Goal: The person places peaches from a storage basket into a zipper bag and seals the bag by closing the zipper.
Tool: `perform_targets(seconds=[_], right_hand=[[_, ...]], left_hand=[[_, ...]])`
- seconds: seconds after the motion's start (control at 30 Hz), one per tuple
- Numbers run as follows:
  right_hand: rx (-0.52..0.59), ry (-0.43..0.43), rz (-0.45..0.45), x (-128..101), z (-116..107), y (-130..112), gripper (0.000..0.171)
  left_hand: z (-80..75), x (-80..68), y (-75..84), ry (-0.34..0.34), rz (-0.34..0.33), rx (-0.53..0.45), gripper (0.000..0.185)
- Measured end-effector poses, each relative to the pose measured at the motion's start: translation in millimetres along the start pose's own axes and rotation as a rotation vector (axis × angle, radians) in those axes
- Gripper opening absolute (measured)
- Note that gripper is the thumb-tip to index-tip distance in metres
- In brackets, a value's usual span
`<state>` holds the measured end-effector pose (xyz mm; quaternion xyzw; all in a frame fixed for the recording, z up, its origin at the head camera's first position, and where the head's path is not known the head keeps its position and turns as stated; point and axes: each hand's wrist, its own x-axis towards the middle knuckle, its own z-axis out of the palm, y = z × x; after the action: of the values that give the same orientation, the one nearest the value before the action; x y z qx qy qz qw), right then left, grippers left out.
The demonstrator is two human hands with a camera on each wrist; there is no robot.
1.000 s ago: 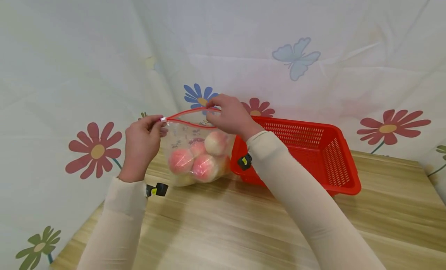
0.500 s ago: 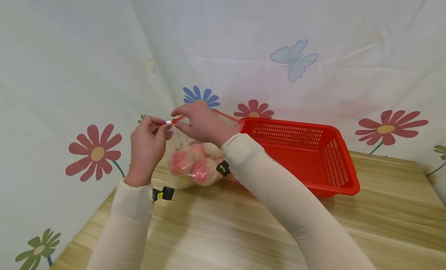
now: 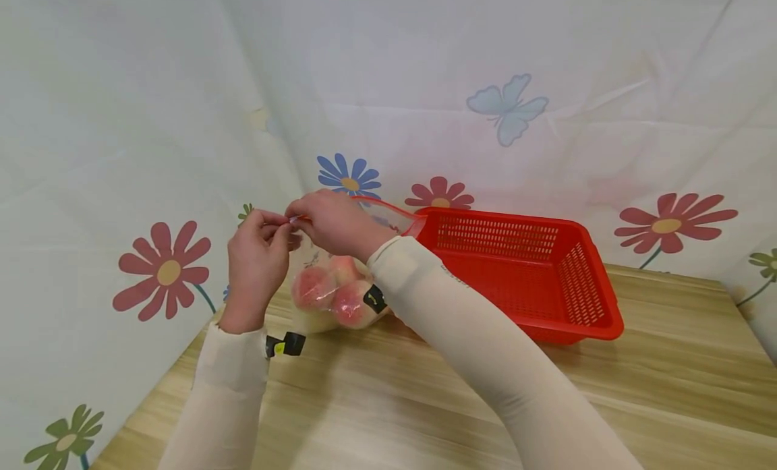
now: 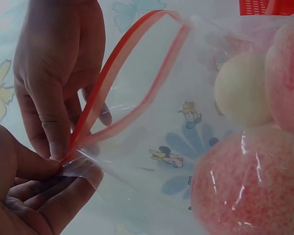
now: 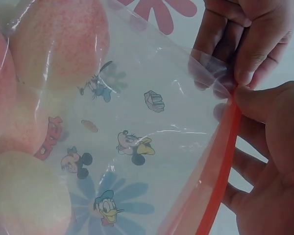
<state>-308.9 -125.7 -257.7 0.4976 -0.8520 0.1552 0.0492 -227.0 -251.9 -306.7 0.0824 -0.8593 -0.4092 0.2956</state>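
A clear zip bag (image 4: 137,171) printed with small cartoon figures holds several pink-and-cream peaches (image 3: 313,288). Its red zip strip (image 4: 108,88) bows apart into a loop away from the hands. At the bag's top left corner, my left hand (image 3: 257,264) pinches the film between thumb and fingers. My right hand (image 3: 334,220) meets it there, its thumb and forefinger pinching the end of the zip strip, as the right wrist view shows. The white slider at that end is mostly hidden by the fingertips. Part of the bag lies behind my right hand and wrist in the head view.
A red plastic basket (image 3: 597,274) with slotted walls stands just right of the bag on the wooden table (image 3: 388,396). Behind the table hangs a pale cloth (image 3: 376,65) printed with flowers and a butterfly.
My right hand has moved left along the zip strip from mid-mouth to the slider end, beside my left hand. The left hand keeps its pinch and has shifted slightly right.
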Motion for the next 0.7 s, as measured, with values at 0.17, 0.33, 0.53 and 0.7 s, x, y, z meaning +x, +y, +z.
perform_targets(seconds=[0.17, 0.33, 0.53, 0.7], right_hand=[[-0.029, 0.004, -0.022, -1.1, 0.0, 1.8, 0.029], [-0.046, 0.023, -0.043, -2.1, 1.9, 4.9, 0.029], [-0.018, 0.043, -0.059, -4.0, 3.4, 6.3, 0.028], [0.01, 0.029, -0.051, -4.6, 3.1, 6.1, 0.028]], left_hand=[[-2.5, -0.6, -1.0, -0.007, 0.012, 0.0, 0.022], [-4.4, -0.8, -0.5, -0.021, 0.016, 0.011, 0.021], [-7.1, -1.6, -0.7, -0.046, 0.02, 0.029, 0.02], [-9.4, -2.2, -0.9, -0.056, 0.02, 0.026, 0.019]])
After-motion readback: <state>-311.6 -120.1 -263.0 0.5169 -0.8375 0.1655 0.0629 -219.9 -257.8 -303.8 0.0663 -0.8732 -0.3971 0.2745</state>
